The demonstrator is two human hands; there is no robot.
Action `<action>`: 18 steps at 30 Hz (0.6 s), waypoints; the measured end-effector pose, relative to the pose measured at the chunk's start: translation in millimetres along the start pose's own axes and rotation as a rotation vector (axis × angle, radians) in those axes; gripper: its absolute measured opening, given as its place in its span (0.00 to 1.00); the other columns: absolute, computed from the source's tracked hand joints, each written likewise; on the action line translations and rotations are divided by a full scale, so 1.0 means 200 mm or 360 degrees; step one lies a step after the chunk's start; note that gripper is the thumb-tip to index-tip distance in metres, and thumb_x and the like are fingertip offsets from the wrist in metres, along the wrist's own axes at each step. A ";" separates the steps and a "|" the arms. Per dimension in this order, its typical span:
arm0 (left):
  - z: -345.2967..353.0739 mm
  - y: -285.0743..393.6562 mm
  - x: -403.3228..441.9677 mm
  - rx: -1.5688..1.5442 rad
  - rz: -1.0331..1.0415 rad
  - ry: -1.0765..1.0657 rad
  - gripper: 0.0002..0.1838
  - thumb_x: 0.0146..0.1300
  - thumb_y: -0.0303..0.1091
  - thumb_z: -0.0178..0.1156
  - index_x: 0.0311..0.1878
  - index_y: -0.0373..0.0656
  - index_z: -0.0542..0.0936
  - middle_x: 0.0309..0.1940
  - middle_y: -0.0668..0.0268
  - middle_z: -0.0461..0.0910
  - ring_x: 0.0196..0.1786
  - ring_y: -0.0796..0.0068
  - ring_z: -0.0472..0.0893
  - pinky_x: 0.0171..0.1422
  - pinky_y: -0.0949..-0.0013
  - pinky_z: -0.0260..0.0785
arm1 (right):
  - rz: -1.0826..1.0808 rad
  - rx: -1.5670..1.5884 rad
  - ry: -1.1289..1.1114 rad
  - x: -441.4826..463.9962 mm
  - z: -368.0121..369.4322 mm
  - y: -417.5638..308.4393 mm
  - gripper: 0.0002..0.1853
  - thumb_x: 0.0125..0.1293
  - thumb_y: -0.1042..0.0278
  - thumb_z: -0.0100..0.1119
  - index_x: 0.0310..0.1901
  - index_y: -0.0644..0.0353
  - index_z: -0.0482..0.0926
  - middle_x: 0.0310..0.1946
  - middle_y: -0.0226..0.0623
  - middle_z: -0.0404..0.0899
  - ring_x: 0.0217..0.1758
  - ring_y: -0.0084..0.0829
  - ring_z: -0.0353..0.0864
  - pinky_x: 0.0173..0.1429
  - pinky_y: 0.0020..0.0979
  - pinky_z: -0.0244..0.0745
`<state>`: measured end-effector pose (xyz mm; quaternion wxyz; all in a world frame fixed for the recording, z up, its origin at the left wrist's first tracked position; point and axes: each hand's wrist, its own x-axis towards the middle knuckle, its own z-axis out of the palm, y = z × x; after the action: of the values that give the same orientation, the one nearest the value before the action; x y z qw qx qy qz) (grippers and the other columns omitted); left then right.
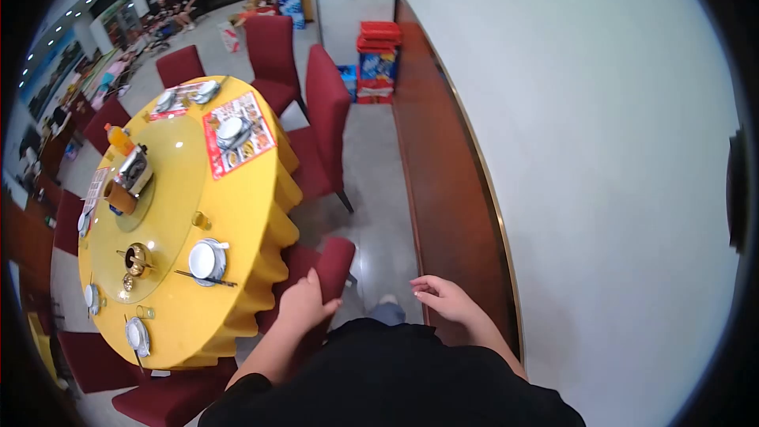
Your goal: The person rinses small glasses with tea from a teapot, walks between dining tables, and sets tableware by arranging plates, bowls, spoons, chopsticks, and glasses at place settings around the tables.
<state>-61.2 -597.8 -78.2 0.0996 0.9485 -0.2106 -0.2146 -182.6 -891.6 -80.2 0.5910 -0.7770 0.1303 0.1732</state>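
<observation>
My left hand (304,303) is at the near dark red chair (338,259), its thumb across the back and its fingers on the side toward the table; it appears to grip the backrest. My right hand (444,298) hangs beside the wooden wall panel (455,213), fingers loosely stretched and nothing in it. To the left stands a round table with a yellow tablecloth (251,213). Nearest my left hand on it are a white bowl on a plate (207,259) and black chopsticks (207,278).
Another red chair (326,126) stands further along the table. A glass turntable (178,190) carries an orange bottle (120,140) and a golden pot (137,259). Red and blue boxes (378,63) are stacked by the pillar. A white wall (601,150) bounds the right.
</observation>
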 end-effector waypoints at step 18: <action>0.13 0.14 0.01 -0.0387 -0.0492 -0.0193 0.38 0.43 0.36 0.75 0.61 0.40 0.74 0.45 0.55 0.82 0.48 0.54 0.83 0.50 0.56 0.78 | -0.0227 -0.0650 -0.1274 1.48 -0.23 -0.38 0.20 0.69 0.63 0.59 0.59 0.63 0.76 0.48 0.40 0.82 0.51 0.29 0.81 0.57 0.31 0.75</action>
<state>-81.2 -626.6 -94.3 0.1665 0.9358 -0.0408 -0.3081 122.5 -915.7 -128.8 0.4401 -0.7565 -0.1990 0.4410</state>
